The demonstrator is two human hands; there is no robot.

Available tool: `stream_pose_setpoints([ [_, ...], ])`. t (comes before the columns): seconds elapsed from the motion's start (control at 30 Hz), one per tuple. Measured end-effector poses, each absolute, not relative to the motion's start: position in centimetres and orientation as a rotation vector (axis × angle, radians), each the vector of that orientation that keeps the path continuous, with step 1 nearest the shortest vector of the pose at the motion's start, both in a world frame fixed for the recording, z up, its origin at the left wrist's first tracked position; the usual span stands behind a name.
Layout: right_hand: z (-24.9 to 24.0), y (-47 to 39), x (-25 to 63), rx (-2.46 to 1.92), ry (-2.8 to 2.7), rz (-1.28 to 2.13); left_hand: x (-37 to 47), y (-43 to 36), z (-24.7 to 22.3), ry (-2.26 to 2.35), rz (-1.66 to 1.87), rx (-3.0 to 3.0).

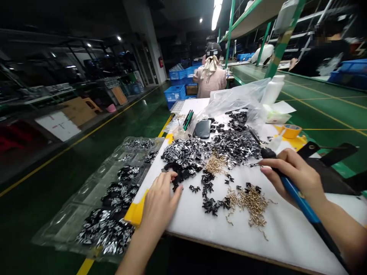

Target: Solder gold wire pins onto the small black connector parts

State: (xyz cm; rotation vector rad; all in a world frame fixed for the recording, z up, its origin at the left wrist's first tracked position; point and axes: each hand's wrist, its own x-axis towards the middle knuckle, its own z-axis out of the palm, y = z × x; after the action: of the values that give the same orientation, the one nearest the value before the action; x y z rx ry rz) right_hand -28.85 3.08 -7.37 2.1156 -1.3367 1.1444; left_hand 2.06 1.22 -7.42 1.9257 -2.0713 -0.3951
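My right hand (298, 175) is closed around a soldering iron (299, 198) with a blue handle and black nose, its metal tip pointing up and away. A small thin dark piece shows at the thumb and forefinger; I cannot make out its kind. My left hand (162, 198) lies at the near left table edge, thumb and fingers apart, fingertips at some black plastic pieces (183, 173). Beyond it is a heap of shiny black-and-silver parts (186, 151). Small brass-coloured bent pins (254, 204) lie in a pile between my hands, beside loose black clips (210, 206).
A phone (202, 129), a clear plastic bag (237, 99), a white bottle (273, 89) and yellow tape (291, 131) stand farther back on the white table (195, 225). Left of it, lower down, is a plastic-covered tray (71, 214) of parts. A person (210, 76) sits ahead.
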Motion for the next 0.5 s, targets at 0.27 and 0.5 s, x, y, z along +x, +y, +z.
stream_pose_setpoints([
  [0.27, -7.7, 3.1, -28.9, 2.136, -1.290, 1.062, 2.2, 3.0, -7.7, -2.120, -0.391, 1.961],
  [0.5, -7.3, 3.5, -28.2, 2.160, -1.439, 1.073, 2.3, 3.4, -8.7, -2.051, -0.431, 1.952],
])
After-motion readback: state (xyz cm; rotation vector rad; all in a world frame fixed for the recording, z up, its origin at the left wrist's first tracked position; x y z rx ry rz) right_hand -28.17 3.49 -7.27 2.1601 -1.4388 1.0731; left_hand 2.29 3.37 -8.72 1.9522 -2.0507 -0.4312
